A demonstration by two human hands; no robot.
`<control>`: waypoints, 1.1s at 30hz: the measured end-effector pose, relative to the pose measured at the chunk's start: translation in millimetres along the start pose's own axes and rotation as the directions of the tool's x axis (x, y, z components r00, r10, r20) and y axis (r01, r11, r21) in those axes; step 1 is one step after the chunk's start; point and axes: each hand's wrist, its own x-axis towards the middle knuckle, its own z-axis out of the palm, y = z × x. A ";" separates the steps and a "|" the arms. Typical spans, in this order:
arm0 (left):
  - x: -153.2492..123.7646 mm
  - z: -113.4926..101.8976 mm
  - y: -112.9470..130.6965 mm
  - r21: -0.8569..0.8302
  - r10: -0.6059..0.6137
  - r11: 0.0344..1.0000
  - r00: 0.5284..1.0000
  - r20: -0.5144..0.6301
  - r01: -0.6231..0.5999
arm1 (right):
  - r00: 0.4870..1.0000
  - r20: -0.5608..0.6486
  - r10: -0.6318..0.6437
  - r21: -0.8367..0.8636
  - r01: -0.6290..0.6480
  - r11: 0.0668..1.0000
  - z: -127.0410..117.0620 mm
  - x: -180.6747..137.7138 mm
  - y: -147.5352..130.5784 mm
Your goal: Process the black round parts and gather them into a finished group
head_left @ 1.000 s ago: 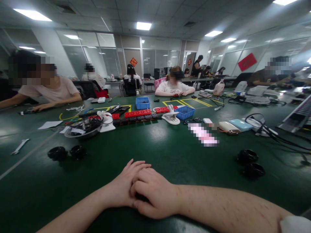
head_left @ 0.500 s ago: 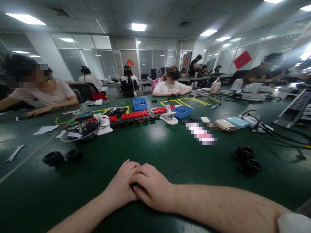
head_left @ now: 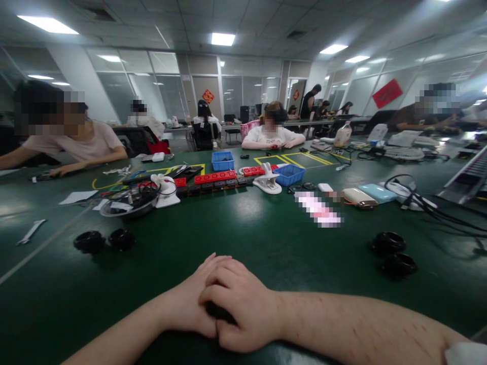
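Observation:
My left hand (head_left: 190, 296) and my right hand (head_left: 243, 304) are pressed together low in the middle of the head view, just above the near part of the green table (head_left: 285, 253). The right fingers curl over the left hand, with the thumb bent below. In the gap between them shows a dark patch (head_left: 220, 312); whether it is a black part or shadow I cannot make out. Most of my left fingers are hidden behind the right hand. Nearest on the table are two black ring-shaped parts (head_left: 89, 242) to the left and two more black ring-shaped parts (head_left: 399, 266) to the right.
A wrench (head_left: 32, 232) lies at far left. Beyond stand a metal bowl (head_left: 133, 212) of cables, white clips (head_left: 268, 182), a red-and-black power strip (head_left: 215, 177) and blue bins (head_left: 289, 175). Power banks (head_left: 359, 198) and cables lie at right. Co-workers sit around the table.
My hands have shifted slightly in view, and the right hand has turned and spread a little, so the dark gap between the hands looks larger. The whole view has moved a little.

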 end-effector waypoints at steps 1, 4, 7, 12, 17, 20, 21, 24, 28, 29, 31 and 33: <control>0.4 2.6 -0.9 0.015 0.002 1.000 1.000 -0.010 -0.002 | 1.000 -0.006 0.014 -0.015 -0.014 1.000 0.3 -0.3 -0.2; 1.5 10.1 -3.2 0.061 0.001 0.998 0.996 -0.093 0.004 | 0.994 -0.043 0.101 -0.047 -0.103 0.994 1.0 -0.9 -1.2; 2.7 11.7 -0.2 0.085 -0.014 0.996 0.972 -0.233 0.035 | 0.971 -0.057 0.233 -0.066 -0.237 0.969 1.1 -0.7 -2.0; 6.4 4.2 10.7 0.047 -0.136 0.986 0.931 -0.339 0.161 | 0.949 -0.097 0.301 -0.032 -0.305 0.952 0.0 0.2 2.3; 7.5 -0.4 8.1 -0.039 -0.160 0.987 0.936 -0.313 0.156 | 0.952 -0.133 0.276 0.053 -0.272 0.961 -2.1 0.0 7.2; 4.4 0.7 -2.7 -0.074 -0.099 0.994 0.962 -0.253 0.082 | 0.962 -0.150 0.227 0.107 -0.212 0.971 -2.9 -0.1 6.0; 3.2 1.4 -7.1 -0.073 -0.082 0.995 0.972 -0.222 0.067 | 0.968 -0.153 0.200 0.125 -0.182 0.975 -3.0 0.1 5.3; 0.7 2.7 -18.5 -0.041 -0.082 0.996 0.987 -0.141 0.077 | 0.987 -0.143 0.074 0.153 -0.052 0.987 -2.2 1.2 3.7; 0.7 2.7 -21.8 0.021 -0.071 0.997 0.992 -0.106 0.073 | 0.996 -0.087 -0.014 0.050 0.018 0.999 0.4 2.9 4.7; 0.8 3.2 -20.6 0.036 -0.065 0.997 0.992 -0.108 0.069 | 0.998 -0.068 -0.009 0.022 0.010 1.000 1.0 3.1 5.1; 1.1 5.4 -16.8 0.075 -0.055 0.995 0.991 -0.119 0.064 | 1.000 -0.025 0.009 -0.020 -0.010 1.000 1.7 3.1 5.6; 1.9 9.7 -11.8 0.133 -0.055 0.988 0.989 -0.137 0.073 | 1.000 0.012 0.029 -0.049 -0.028 0.998 1.8 2.5 5.5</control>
